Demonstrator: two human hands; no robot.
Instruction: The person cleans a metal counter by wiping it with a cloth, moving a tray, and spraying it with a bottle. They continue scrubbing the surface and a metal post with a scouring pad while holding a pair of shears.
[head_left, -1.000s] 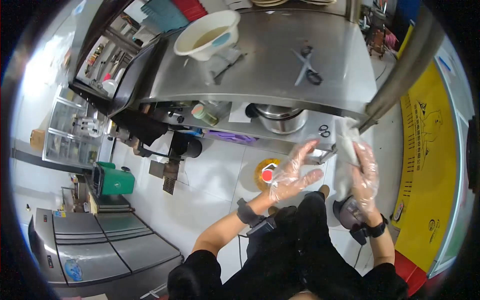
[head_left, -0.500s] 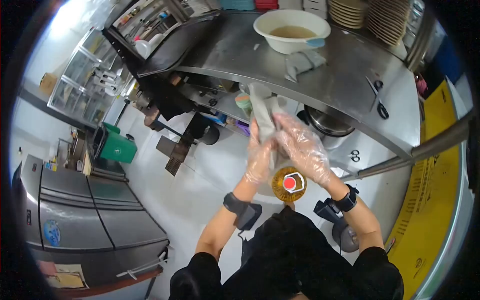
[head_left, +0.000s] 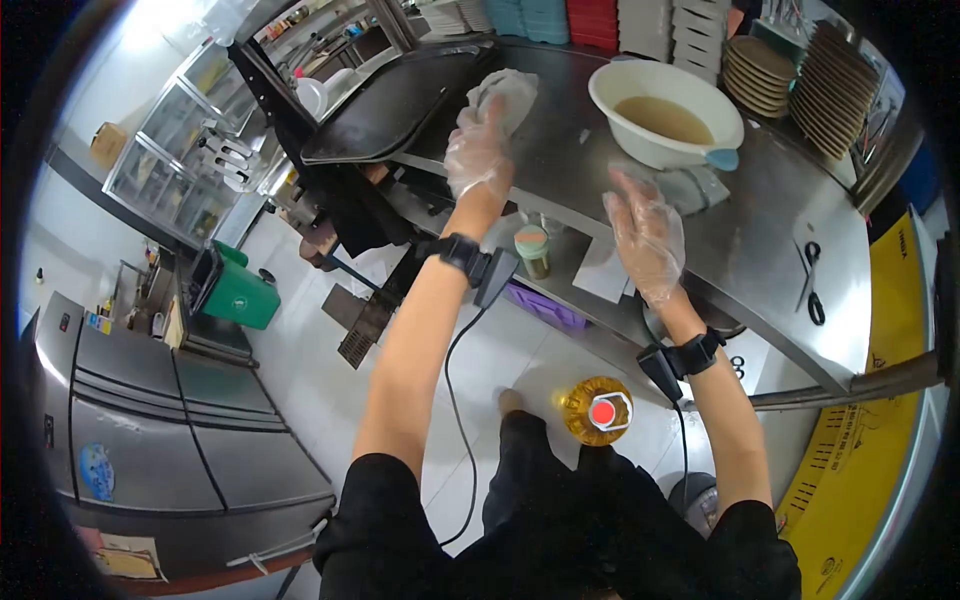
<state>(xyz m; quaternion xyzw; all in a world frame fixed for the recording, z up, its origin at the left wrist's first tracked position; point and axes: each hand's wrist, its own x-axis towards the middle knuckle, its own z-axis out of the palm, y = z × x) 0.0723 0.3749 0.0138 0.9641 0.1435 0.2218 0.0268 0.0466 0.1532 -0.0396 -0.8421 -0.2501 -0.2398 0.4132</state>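
Observation:
My left hand (head_left: 480,155), in a clear plastic glove, is stretched out over the steel table (head_left: 560,100). It is closed on a light grey cloth (head_left: 516,97), which is partly hidden by the fingers. My right hand (head_left: 645,235), also gloved, is held over the table's front edge with its fingers extended and nothing visible in them. Just beyond it lies a second grey folded cloth (head_left: 700,190), beside a white basin (head_left: 620,120) of cloudy brownish liquid. To the left of my left hand is a large black tray (head_left: 385,105).
Black scissors (head_left: 812,283) lie at the table's right. Stacked plates (head_left: 757,75) and coloured containers (head_left: 592,25) line the back. A green-lidded jar (head_left: 533,250) stands on the lower shelf. An oil jug (head_left: 597,410) is on the floor near my feet.
My hands have separated and moved forward from below the table edge. The cloth that was between them is now with my left hand over the table. The view has shifted.

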